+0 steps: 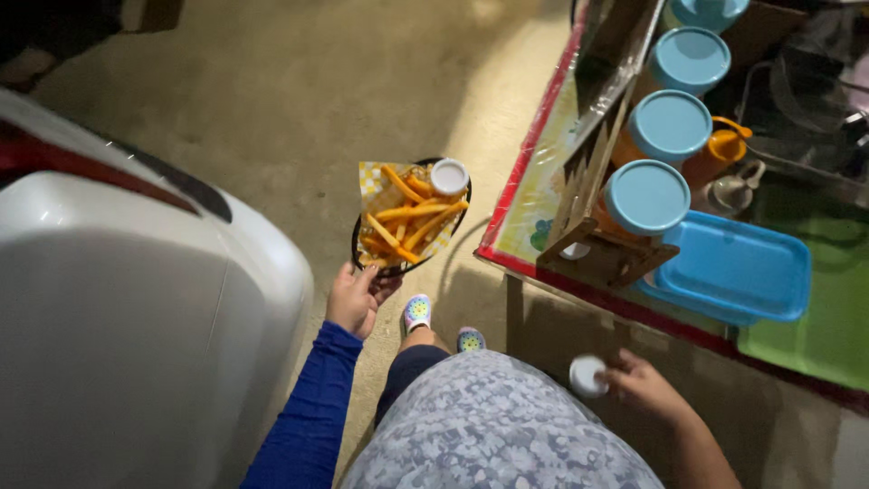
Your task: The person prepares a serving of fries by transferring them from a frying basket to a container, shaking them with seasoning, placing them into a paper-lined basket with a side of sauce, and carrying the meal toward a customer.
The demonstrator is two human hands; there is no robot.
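Closest to the lens is the person's own flowered grey garment, with a blue sleeve running up from it to the left hand. That hand's grip is closed on the near rim of a dark basket, thumb over the edge and fingers beneath, holding it level above the concrete floor. Just beyond the grip, inside the basket, orange fries lie piled on yellow checked paper; at the far end from the grip sits a small round sauce cup with a white lid. Below the basket, between the two hands, a pair of patterned shoes shows on the floor.

On the other side, the right hand pinches a second small white-lidded cup in its fingertips, the grip closed on it and held low beside the body, under the near edge of the counter. Above and beyond this grip, a red border runs along the counter, which carries a wooden rack holding a row of orange jars with light blue lids. Right of the rack lie a flat blue container lid and a green tray.

Left of the basket grip, well apart from the counter, a large white rounded body with a dark stripe fills the edge of view; what it is cannot be told for certain.
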